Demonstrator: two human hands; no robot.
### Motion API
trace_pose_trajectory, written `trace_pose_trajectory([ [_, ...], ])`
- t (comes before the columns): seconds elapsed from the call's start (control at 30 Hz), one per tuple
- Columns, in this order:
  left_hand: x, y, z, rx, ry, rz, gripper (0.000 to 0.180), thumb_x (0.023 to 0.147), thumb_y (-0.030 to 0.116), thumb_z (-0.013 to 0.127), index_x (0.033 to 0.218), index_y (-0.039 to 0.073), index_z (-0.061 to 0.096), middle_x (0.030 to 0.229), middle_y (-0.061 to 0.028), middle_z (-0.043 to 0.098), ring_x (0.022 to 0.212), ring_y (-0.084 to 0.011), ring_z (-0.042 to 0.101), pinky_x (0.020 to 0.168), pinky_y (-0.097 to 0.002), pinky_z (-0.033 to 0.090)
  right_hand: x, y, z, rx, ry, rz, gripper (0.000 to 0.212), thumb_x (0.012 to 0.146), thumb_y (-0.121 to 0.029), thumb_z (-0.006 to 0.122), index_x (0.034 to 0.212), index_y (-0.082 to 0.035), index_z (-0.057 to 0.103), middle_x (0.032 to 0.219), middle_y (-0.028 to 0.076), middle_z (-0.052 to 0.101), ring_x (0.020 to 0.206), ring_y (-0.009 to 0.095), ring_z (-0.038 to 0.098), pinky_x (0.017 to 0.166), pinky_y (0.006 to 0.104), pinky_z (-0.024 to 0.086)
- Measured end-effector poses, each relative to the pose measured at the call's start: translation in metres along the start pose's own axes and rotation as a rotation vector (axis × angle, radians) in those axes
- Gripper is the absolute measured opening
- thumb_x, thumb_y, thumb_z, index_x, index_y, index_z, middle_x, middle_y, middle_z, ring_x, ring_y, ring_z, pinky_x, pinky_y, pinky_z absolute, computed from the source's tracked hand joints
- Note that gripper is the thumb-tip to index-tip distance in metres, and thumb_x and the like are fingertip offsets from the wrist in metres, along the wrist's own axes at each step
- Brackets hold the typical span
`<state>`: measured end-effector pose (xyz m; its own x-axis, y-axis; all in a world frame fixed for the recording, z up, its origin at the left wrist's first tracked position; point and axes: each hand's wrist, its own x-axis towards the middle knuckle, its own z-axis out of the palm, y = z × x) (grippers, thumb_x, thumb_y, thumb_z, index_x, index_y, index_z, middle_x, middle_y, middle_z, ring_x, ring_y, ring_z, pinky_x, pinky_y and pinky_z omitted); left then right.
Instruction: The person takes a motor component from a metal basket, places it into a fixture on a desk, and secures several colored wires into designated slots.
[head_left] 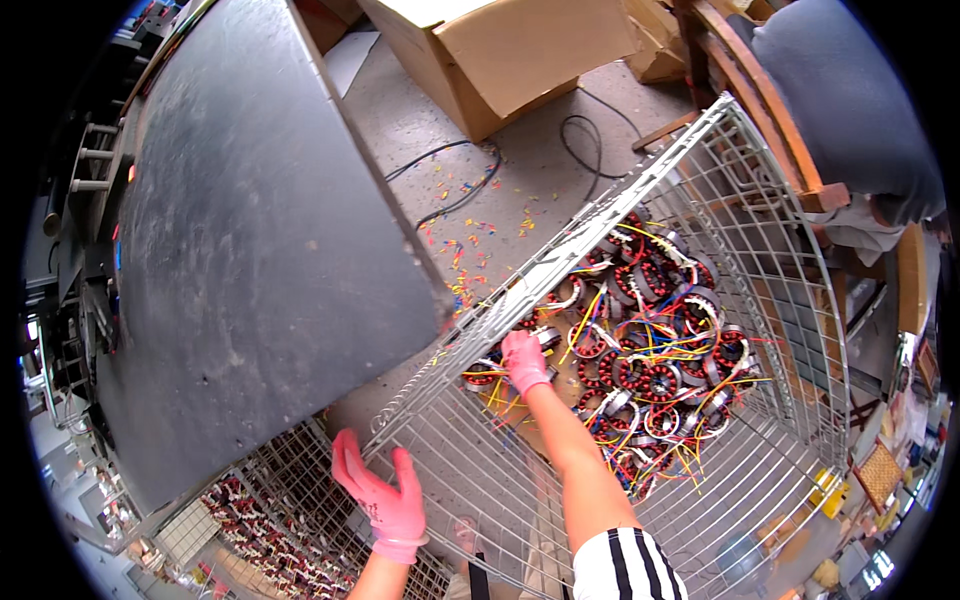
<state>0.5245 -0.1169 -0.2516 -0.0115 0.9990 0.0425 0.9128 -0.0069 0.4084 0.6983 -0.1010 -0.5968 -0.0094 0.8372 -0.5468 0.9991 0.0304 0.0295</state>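
My right hand [523, 362], in a pink glove, reaches down into a wire mesh cage [600, 245]. Its fingers are curled at a motor stator [546, 337] on the left edge of a pile; the fingertips are partly hidden. The pile of stators [655, 375] shows grey rings, red-and-black windings and loose yellow, blue, red and white wires. Outside the near left side of the cage, my left hand [385, 497], gloved in pink too, is open with thumb and fingers apart, holding nothing.
A dark-topped table [270, 230] stands at the left, its corner close to the cage. Beneath it is another mesh cage with more parts [275, 520]. Cardboard boxes [530, 50], a black cable [460, 200] and colourful scraps [470, 250] lie beyond. A person [850, 100] sits at the far right.
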Motion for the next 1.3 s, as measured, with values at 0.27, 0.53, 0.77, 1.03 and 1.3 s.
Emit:
trace_pose_trajectory([
  [0.27,0.001,-0.001,-0.005,-0.055,0.016,-0.026,0.064,0.083,0.017,0.068,0.136,-0.004,0.038,0.135,-0.0247,0.037,0.127,-0.0428,0.036,0.107,-0.0494,0.031,-0.128,0.067,-0.074,0.827,-0.174,0.408,0.053,0.07,-0.03,0.068,0.108,0.005,0.06,0.112,0.025,0.059,0.113,0.038,0.055,0.095,0.0378,0.048],
  [0.53,-0.047,0.016,-0.097,-0.308,-0.192,0.022,0.068,0.087,0.036,0.065,0.141,0.003,0.038,0.143,-0.0227,0.036,0.135,-0.0372,0.031,0.113,-0.0467,0.024,-0.352,0.042,-0.3,1.653,-0.356,0.134,0.055,0.084,-0.008,0.054,0.137,-0.001,0.043,0.105,0.006,0.058,0.09,0.013,0.054,0.083,0.0295,0.048],
  [0.77,-0.134,-0.02,-0.289,-1.643,-0.484,-0.333,0.033,0.1,0.028,0.05,0.109,-0.003,0.058,0.123,-0.0132,0.059,0.107,-0.0157,0.057,0.098,-0.0306,0.043,-0.446,-0.101,-0.391,1.394,-0.314,-0.437,0.061,0.085,-0.026,0.068,0.133,0.001,0.04,0.105,0.01,0.059,0.085,0.013,0.059,0.073,0.0277,0.051],
  [1.03,-0.172,-0.187,-0.421,-2.211,0.756,-0.176,0.031,0.099,0.024,0.049,0.073,0.007,0.048,0.081,-0.0093,0.059,0.089,-0.0275,0.062,0.098,-0.048,0.047,-0.545,-0.291,-0.492,1.027,0.036,-0.652,0.04,0.091,-0.029,0.064,0.107,0.006,0.053,0.088,0.023,0.066,0.085,0.029,0.067,0.074,0.0377,0.052],
  [1.3,-0.172,-0.326,-0.49,-2.331,1.309,0.154,0.033,0.096,0.023,0.052,0.067,0.008,0.051,0.074,-0.0076,0.061,0.074,-0.0238,0.061,0.095,-0.0481,0.05,-0.56,-0.281,-0.523,0.829,0.247,-0.765,0.034,0.093,-0.025,0.059,0.111,0.004,0.053,0.09,0.021,0.066,0.082,0.031,0.067,0.073,0.0383,0.053],
])
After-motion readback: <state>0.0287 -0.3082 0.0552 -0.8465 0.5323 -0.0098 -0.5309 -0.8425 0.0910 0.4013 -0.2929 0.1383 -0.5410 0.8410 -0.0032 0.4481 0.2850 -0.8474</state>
